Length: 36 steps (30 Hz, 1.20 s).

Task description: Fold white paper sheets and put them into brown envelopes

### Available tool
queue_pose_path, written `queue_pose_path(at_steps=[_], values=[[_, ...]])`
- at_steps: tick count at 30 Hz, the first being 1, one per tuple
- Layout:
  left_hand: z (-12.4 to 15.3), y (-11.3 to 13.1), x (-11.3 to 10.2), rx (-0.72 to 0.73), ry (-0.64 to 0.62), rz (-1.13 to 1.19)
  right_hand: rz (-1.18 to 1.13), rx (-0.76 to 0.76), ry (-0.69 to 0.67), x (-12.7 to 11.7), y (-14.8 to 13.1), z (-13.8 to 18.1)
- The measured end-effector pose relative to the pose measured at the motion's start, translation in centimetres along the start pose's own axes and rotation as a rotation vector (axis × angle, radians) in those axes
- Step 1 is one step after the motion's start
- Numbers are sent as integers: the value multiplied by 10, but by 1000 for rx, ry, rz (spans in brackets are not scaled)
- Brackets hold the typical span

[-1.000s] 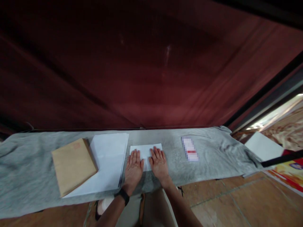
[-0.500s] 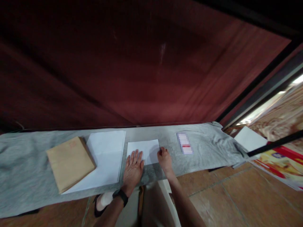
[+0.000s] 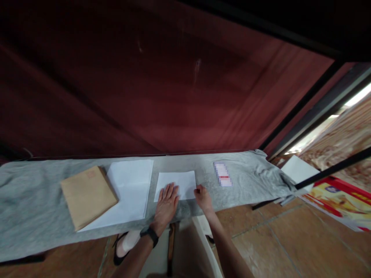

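Two bare hands work on a small white sheet point(image 3: 177, 180) in the head view, at the lower centre of the frame, where it lies flat on a grey cloth point(image 3: 249, 184) that runs across the picture. The left hand point(image 3: 167, 202), with a dark watch point(image 3: 149, 234) on its wrist, lies palm down with fingers spread wide on the sheet's lower left part. The right hand point(image 3: 203, 199) is the one that has changed: a second ago it lay flat beside the left on the paper; now it sits at the sheet's lower right edge with its fingers curled in narrow, touching that edge. Whether they pinch the paper cannot be told. So the two-palm press has become one hand pinning and one working the edge. Left of the sheet lies a larger white sheet point(image 3: 131, 185), with a brown envelope point(image 3: 87, 195) overlapping its left side. Right of centre sits a small blurred card point(image 3: 222, 174). A dark red curtain point(image 3: 174, 96) fills the upper frame.
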<state>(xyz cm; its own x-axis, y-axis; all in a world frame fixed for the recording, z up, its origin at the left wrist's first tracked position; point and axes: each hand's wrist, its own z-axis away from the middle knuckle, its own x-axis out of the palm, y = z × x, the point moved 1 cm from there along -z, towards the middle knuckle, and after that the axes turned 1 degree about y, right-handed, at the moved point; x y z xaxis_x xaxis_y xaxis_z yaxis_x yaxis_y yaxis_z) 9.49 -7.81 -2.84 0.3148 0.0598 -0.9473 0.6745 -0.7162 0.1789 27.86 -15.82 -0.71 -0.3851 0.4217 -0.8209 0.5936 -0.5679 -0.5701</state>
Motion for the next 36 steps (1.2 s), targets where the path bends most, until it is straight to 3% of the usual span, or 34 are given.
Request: queue_pose_path(at_steps=[2, 5, 7, 9, 14, 21, 30, 36], values=[[-2, 4, -1, 2, -33, 1, 13, -54, 44, 0, -6, 4], [-12, 5, -6, -24, -62, 21, -13, -271, 121, 12, -25, 7], [-26, 1, -8, -43, -72, 34, -59, -438, 91, 27, -40, 6], [-41, -3, -9, -42, -83, 32, -27, -503, 60, 44, -52, 4], [-63, -15, 2, -18, -76, 3, 138, -521, 48, 65, -52, -4], [-56, -20, 12, -166, -31, -36, 253, -512, 71, 58, -30, -21], [-34, -24, -3, -377, 5, 40, 275, -493, 73, 52, -22, -32], [-41, -36, -29, -456, -70, 94, 281, -486, 52, 50, -24, -32]])
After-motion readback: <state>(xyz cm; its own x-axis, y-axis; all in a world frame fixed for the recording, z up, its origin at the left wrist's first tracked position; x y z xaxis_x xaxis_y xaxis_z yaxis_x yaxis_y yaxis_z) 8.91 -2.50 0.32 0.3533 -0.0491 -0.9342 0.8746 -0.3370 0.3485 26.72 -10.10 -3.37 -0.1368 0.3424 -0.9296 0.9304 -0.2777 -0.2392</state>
